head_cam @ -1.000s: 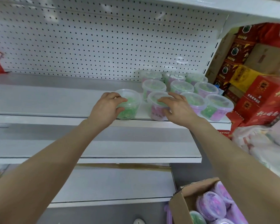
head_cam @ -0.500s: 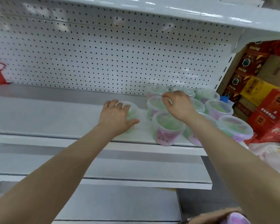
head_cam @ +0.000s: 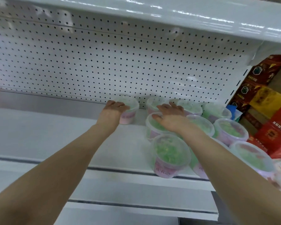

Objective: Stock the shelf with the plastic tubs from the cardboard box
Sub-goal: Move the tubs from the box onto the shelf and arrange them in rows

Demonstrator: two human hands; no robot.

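Observation:
Several clear plastic tubs with green filling and pink labels stand in rows on the white shelf [head_cam: 55, 135], at its right end. My left hand [head_cam: 111, 112] grips one tub [head_cam: 131, 109] at the back, close to the perforated panel and left of the rows. My right hand [head_cam: 170, 119] lies flat, fingers spread, on the lid of a tub [head_cam: 154, 129] in the second row. Another tub [head_cam: 170, 156] stands at the shelf's front edge, below my right hand. The cardboard box is out of view.
A perforated white back panel [head_cam: 104, 62] closes the shelf behind, and another shelf [head_cam: 152, 12] hangs overhead. Red and yellow cartons [head_cam: 269, 111] are stacked to the right of the shelf end. Lower shelves [head_cam: 136, 207] stick out below.
My left hand has pushed its tub from near the shelf's front back to the panel. My right hand left the front tub and now rests on a tub farther back. The view tilted up.

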